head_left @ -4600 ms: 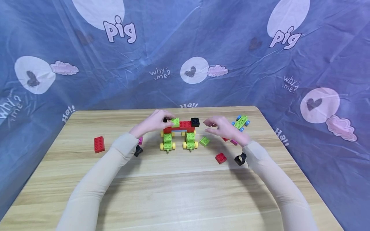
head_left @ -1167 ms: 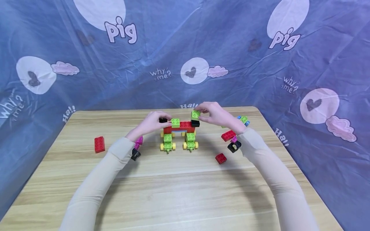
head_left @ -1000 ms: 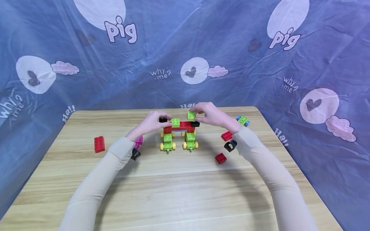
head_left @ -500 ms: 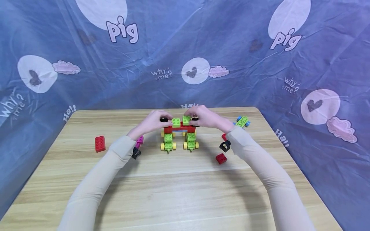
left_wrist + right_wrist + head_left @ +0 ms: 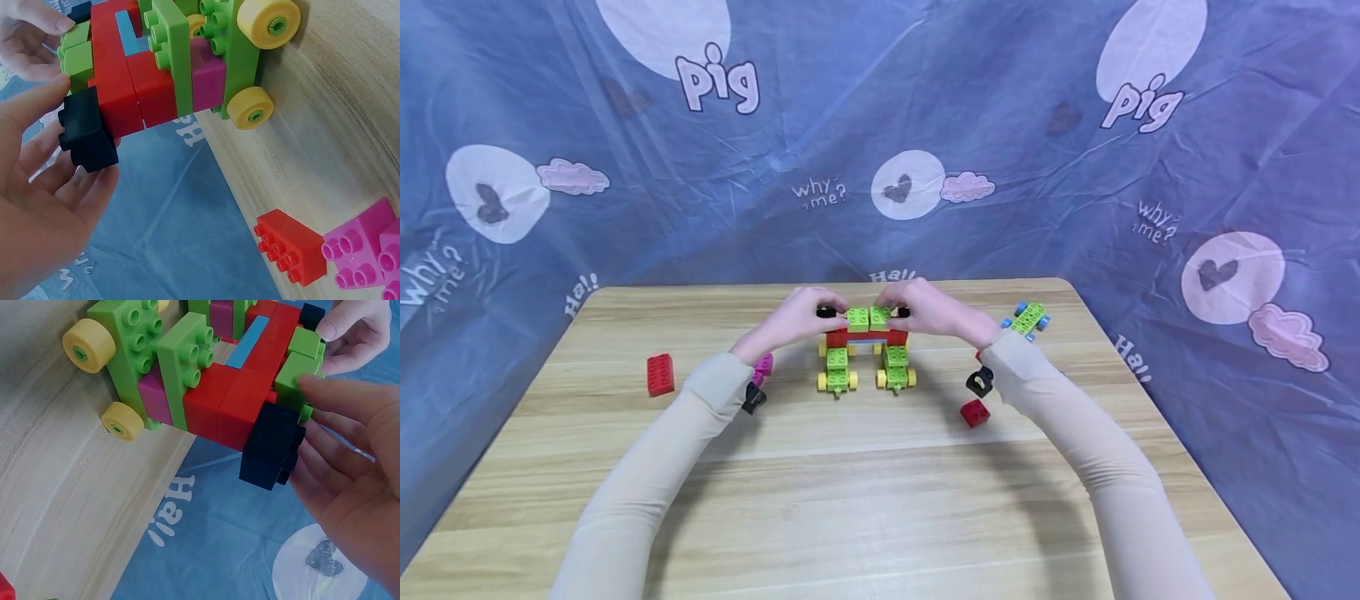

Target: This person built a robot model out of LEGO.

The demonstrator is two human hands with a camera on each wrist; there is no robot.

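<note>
A toy-brick vehicle stands at the table's middle: a red brick beam (image 5: 240,403) bridges two green wheeled bases (image 5: 837,381) with yellow wheels (image 5: 269,24). Two light green bricks sit side by side on the beam. My left hand (image 5: 793,322) pinches the left green brick (image 5: 857,319), its thumb against the near side. With thumb and fingers my right hand (image 5: 931,310) pinches the right green brick (image 5: 880,317). Black bricks (image 5: 90,128) cap both beam ends, partly covered by my hands in the head view. The fingers behind the green bricks are partly hidden.
A red brick (image 5: 660,374) lies at left. Magenta bricks (image 5: 763,365) and a black piece (image 5: 754,398) are by my left forearm. On the right are a red brick (image 5: 975,412), a black curved piece (image 5: 981,382) and a blue-wheeled green base (image 5: 1028,320).
My right hand, empty at first, has brought a green brick over the right black brick and lowered it onto the beam beside the other green one. My left hand stays at its brick.
</note>
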